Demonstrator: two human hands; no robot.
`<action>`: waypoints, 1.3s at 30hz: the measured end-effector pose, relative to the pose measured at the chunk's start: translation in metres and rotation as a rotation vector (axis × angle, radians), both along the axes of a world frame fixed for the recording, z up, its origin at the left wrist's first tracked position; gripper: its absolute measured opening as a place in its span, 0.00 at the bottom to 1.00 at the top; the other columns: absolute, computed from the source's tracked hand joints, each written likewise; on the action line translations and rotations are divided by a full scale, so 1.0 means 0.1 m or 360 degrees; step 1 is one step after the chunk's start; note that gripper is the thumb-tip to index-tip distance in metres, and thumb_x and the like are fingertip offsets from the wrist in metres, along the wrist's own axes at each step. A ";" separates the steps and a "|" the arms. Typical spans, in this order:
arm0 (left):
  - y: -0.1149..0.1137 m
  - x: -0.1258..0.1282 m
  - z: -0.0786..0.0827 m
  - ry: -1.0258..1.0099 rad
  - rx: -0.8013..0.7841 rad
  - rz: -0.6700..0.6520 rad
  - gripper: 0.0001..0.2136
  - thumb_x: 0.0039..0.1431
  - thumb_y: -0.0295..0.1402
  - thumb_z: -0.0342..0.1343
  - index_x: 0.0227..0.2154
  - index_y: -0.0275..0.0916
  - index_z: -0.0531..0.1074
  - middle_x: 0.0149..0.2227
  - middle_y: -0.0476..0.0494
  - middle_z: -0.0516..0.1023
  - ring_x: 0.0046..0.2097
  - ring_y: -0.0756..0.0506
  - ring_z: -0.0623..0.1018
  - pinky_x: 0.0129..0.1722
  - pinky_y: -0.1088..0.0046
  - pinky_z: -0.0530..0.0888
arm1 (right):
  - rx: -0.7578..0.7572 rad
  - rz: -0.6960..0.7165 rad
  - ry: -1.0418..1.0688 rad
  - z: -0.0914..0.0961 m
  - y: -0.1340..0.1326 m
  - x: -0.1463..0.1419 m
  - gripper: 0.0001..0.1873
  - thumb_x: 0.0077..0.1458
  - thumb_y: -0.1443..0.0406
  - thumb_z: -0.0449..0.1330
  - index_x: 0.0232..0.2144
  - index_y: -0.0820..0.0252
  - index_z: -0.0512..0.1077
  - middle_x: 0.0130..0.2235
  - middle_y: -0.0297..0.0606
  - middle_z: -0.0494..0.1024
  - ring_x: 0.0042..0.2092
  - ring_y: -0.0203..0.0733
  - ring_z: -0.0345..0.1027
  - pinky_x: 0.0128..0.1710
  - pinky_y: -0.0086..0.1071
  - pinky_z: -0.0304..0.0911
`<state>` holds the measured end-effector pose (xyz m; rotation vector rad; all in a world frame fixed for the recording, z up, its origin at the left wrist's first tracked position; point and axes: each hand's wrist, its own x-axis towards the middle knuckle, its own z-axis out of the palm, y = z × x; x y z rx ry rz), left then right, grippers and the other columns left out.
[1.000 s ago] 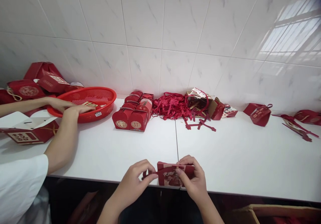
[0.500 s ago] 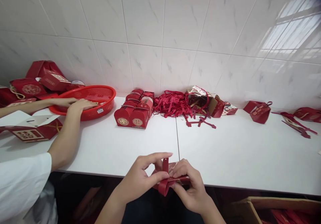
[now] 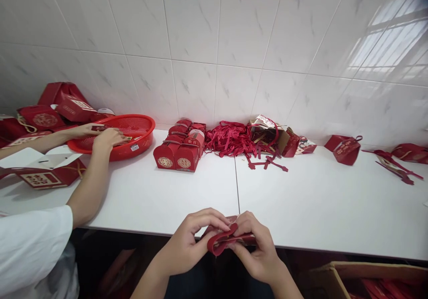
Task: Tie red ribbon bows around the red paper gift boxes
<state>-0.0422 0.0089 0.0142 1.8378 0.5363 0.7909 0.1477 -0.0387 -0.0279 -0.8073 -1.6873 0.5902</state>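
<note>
Just in front of the table's near edge, my left hand (image 3: 190, 237) pinches a dark red strap (image 3: 213, 247), which bends round into a loop. My right hand (image 3: 260, 247) grips a folded red paper box (image 3: 248, 240), thumb underneath and fingers on top. Strap and box meet between the two hands; my fingers hide much of the box. Straight ahead on the table stand several finished red gift boxes (image 3: 175, 155) with gold round prints. Beside them lies a heap of red straps (image 3: 230, 139).
At left, a co-worker's hands (image 3: 109, 137) work over a red plastic basket (image 3: 143, 145). A larger red box (image 3: 50, 176) with white flaps is near that arm. An opened carton (image 3: 286, 140) holds more straps. Below the table at right is a cardboard box (image 3: 337, 281) of red pieces.
The strap's upright end has folded down, and the strap now forms a loop toward me. My left fingers have come down over it. The co-worker's far hand has lifted within the basket.
</note>
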 end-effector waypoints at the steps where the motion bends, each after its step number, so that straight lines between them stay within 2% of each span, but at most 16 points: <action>1: 0.00 0.00 -0.01 -0.0016 -0.0008 0.0003 0.08 0.59 0.26 0.52 0.38 0.39 0.75 0.42 0.40 0.77 0.45 0.45 0.76 0.46 0.68 0.72 | -0.0010 0.0005 0.0012 0.00 0.00 0.00 0.13 0.51 0.75 0.59 0.36 0.53 0.66 0.34 0.35 0.74 0.37 0.41 0.68 0.41 0.41 0.62; 6: 0.00 -0.01 -0.05 -0.0056 -0.0024 -0.0065 0.05 0.58 0.26 0.53 0.35 0.38 0.74 0.44 0.38 0.76 0.45 0.44 0.77 0.43 0.68 0.74 | -0.0079 0.0016 0.0020 -0.01 -0.01 0.00 0.12 0.51 0.74 0.60 0.35 0.54 0.67 0.33 0.36 0.73 0.36 0.41 0.68 0.39 0.40 0.62; 11: -0.03 -0.01 -0.04 -0.0092 0.0134 -0.0110 0.08 0.55 0.22 0.55 0.36 0.38 0.73 0.41 0.40 0.78 0.46 0.43 0.76 0.48 0.65 0.73 | -0.0094 0.0023 0.0060 -0.02 0.00 -0.01 0.11 0.51 0.73 0.60 0.34 0.54 0.66 0.32 0.35 0.72 0.35 0.40 0.67 0.39 0.39 0.62; 15: -0.03 0.01 -0.09 -0.0115 0.0249 -0.0107 0.10 0.53 0.21 0.56 0.37 0.40 0.73 0.42 0.40 0.77 0.44 0.44 0.77 0.43 0.68 0.74 | -0.0109 0.0017 0.0063 -0.03 0.01 -0.02 0.10 0.51 0.73 0.59 0.33 0.55 0.66 0.32 0.36 0.72 0.34 0.39 0.66 0.36 0.37 0.63; 20: 0.00 -0.01 -0.21 -0.0308 0.0476 0.0243 0.11 0.54 0.19 0.53 0.36 0.41 0.71 0.45 0.41 0.76 0.47 0.44 0.76 0.44 0.67 0.74 | -0.0158 0.0008 0.0087 -0.03 -0.01 -0.02 0.12 0.50 0.74 0.59 0.35 0.54 0.66 0.34 0.37 0.72 0.36 0.41 0.67 0.35 0.36 0.63; 22: 0.00 -0.01 -0.25 -0.0306 0.0431 0.0288 0.11 0.54 0.19 0.53 0.36 0.41 0.70 0.43 0.42 0.77 0.46 0.44 0.77 0.44 0.66 0.74 | -0.0142 0.0007 0.0103 -0.03 -0.02 -0.02 0.13 0.49 0.74 0.59 0.36 0.54 0.66 0.34 0.36 0.71 0.36 0.41 0.67 0.35 0.36 0.64; 26: -0.02 0.01 -0.30 -0.0214 0.0290 0.0176 0.08 0.55 0.20 0.53 0.35 0.39 0.70 0.40 0.42 0.78 0.40 0.46 0.78 0.39 0.69 0.75 | -0.0192 0.0026 0.0122 -0.04 -0.01 -0.02 0.12 0.50 0.74 0.59 0.36 0.54 0.66 0.34 0.37 0.71 0.36 0.40 0.67 0.35 0.35 0.64; 30: -0.04 0.03 -0.32 -0.0228 0.0261 0.0206 0.05 0.56 0.22 0.52 0.33 0.38 0.70 0.39 0.41 0.78 0.38 0.46 0.78 0.37 0.71 0.75 | -0.0209 0.0045 0.0145 -0.06 0.00 -0.02 0.12 0.51 0.73 0.59 0.36 0.54 0.66 0.35 0.37 0.71 0.36 0.40 0.67 0.33 0.34 0.65; 35: -0.04 0.06 -0.32 -0.0227 0.0202 0.0304 0.04 0.57 0.25 0.51 0.30 0.37 0.69 0.34 0.41 0.77 0.33 0.47 0.77 0.33 0.72 0.74 | -0.0141 0.0005 0.0144 -0.05 0.00 -0.02 0.11 0.51 0.73 0.59 0.36 0.55 0.65 0.35 0.37 0.69 0.35 0.40 0.68 0.34 0.34 0.65; 39: -0.05 0.08 -0.28 -0.0256 0.0174 0.0287 0.03 0.57 0.26 0.53 0.29 0.37 0.71 0.34 0.41 0.78 0.32 0.47 0.77 0.31 0.73 0.73 | -0.0188 0.0009 0.0135 -0.04 0.00 -0.02 0.10 0.51 0.72 0.59 0.35 0.55 0.66 0.34 0.37 0.68 0.33 0.38 0.66 0.30 0.32 0.63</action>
